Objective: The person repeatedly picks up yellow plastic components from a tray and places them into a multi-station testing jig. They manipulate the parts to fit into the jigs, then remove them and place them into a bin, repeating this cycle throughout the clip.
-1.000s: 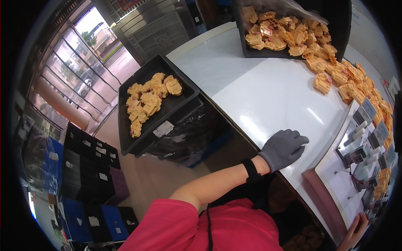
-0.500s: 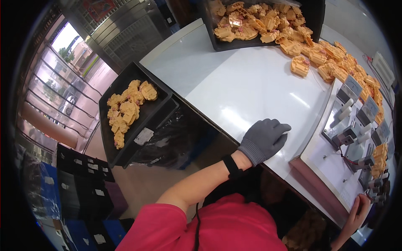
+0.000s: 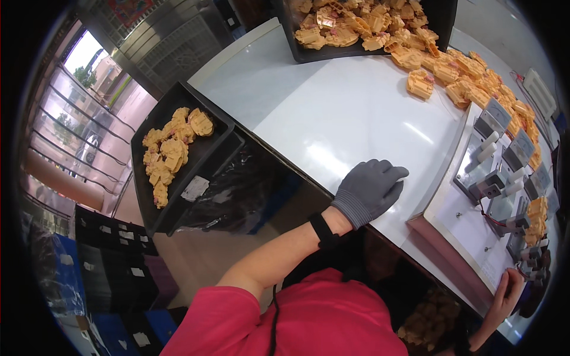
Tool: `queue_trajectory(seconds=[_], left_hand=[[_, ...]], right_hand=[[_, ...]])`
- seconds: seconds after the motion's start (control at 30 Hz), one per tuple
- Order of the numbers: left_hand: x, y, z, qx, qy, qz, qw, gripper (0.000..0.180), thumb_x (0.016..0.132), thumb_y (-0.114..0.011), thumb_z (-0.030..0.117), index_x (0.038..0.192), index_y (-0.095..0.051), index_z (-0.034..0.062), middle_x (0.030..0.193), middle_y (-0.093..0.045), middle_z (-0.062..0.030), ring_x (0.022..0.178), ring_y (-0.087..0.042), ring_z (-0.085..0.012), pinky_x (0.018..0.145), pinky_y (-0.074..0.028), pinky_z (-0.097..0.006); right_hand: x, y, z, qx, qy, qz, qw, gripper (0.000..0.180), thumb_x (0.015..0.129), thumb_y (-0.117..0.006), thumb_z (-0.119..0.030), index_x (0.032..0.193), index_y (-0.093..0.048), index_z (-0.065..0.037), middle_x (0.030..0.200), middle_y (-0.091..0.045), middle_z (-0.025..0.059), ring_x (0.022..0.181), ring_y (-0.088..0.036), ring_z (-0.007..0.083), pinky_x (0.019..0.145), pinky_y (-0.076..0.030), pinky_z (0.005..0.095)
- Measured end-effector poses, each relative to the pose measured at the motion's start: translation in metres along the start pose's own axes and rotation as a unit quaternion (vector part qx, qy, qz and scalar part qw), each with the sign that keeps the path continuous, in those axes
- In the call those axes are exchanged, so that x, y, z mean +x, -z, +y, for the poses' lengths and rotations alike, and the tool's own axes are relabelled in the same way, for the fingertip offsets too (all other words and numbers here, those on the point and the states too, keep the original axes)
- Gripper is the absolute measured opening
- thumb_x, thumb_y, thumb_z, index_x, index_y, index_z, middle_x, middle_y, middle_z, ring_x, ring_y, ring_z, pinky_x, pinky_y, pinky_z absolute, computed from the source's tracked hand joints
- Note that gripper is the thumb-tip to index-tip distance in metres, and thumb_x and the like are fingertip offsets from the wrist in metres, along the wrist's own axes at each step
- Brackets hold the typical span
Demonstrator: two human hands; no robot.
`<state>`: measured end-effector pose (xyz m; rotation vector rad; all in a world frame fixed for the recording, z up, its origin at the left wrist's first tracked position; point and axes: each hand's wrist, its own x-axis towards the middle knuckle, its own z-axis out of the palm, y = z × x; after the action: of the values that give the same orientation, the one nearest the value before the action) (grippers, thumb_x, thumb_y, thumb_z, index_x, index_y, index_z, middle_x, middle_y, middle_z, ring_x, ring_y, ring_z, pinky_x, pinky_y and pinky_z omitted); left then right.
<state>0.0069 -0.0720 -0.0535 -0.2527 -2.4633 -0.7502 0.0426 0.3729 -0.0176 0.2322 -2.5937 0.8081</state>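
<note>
My left hand (image 3: 371,190), in a grey glove with a black wristband, lies flat and palm down on the near edge of the white table (image 3: 332,113), holding nothing. My bare right hand (image 3: 504,293) is at the lower right, its fingers curled over the near corner of a white panel (image 3: 460,228) that carries meters and small clamps. Loose orange plastic parts (image 3: 451,77) lie in a line along the far side of the table. More of them spill from a black tray (image 3: 309,56) at the top.
A second black tray (image 3: 208,157) with orange parts sits lower at the left, beside the table, above a black plastic bag (image 3: 237,196). Stacked blue and black crates (image 3: 107,267) stand on the floor at the lower left. A metal rack (image 3: 71,136) is beyond them.
The view has shifted a little with my head. My left hand stays flat on the table edge and my right hand stays at the panel corner.
</note>
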Motion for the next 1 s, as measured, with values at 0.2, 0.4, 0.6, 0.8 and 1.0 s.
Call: queue_trajectory(seconds=[0.2,0.4,0.6,0.8,1.0], left_hand=[[0.002,0.001,0.0,0.0,-0.002,-0.002,1.0,0.019,0.088,-0.067,0.016,0.107,-0.068,0.0126,0.079,-0.061,-0.0085,0.074,-0.061,-0.0286,0.067,-0.051,-0.041],[0.002,0.002,0.001,0.002,-0.008,0.006,1.0,0.018,0.087,-0.068,0.014,0.105,-0.07,0.0106,0.079,-0.062,-0.0086,0.073,-0.061,-0.0284,0.065,-0.051,-0.04],[0.003,0.003,0.002,0.009,-0.009,0.002,1.0,0.017,0.087,-0.068,0.014,0.104,-0.069,0.0104,0.079,-0.062,-0.0088,0.072,-0.061,-0.0285,0.065,-0.051,-0.04],[0.002,0.003,0.002,-0.002,-0.007,0.003,1.0,0.017,0.088,-0.068,0.014,0.104,-0.07,0.0106,0.079,-0.062,-0.0088,0.073,-0.062,-0.0285,0.066,-0.051,-0.04],[0.003,0.004,0.003,0.011,-0.003,0.001,1.0,0.017,0.088,-0.068,0.015,0.104,-0.07,0.0111,0.079,-0.062,-0.0084,0.074,-0.062,-0.0283,0.066,-0.051,-0.04]], right_hand=[[0.0,0.0,-0.01,-0.008,0.004,0.005,1.0,0.01,0.099,-0.057,-0.004,0.106,-0.06,0.003,0.102,-0.057,0.0099,0.098,-0.055,0.0209,0.092,-0.041,0.0293],[0.0,0.0,-0.016,-0.005,0.002,-0.002,1.0,0.01,0.1,-0.057,-0.006,0.105,-0.059,0.002,0.101,-0.056,0.0076,0.096,-0.054,0.0179,0.091,-0.041,0.0267],[0.001,-0.001,-0.013,0.009,-0.006,-0.001,1.0,0.009,0.1,-0.058,-0.006,0.104,-0.059,0.001,0.1,-0.055,0.0061,0.093,-0.052,0.0157,0.088,-0.04,0.0255],[0.0,-0.002,-0.011,-0.009,-0.008,0.005,1.0,0.009,0.101,-0.057,-0.007,0.104,-0.059,0.001,0.099,-0.055,0.0059,0.093,-0.052,0.0151,0.088,-0.04,0.0256],[0.002,0.001,-0.016,-0.014,-0.012,-0.008,1.0,0.012,0.102,-0.056,-0.01,0.103,-0.058,0.002,0.098,-0.055,0.0065,0.094,-0.052,0.0172,0.091,-0.039,0.0266]])
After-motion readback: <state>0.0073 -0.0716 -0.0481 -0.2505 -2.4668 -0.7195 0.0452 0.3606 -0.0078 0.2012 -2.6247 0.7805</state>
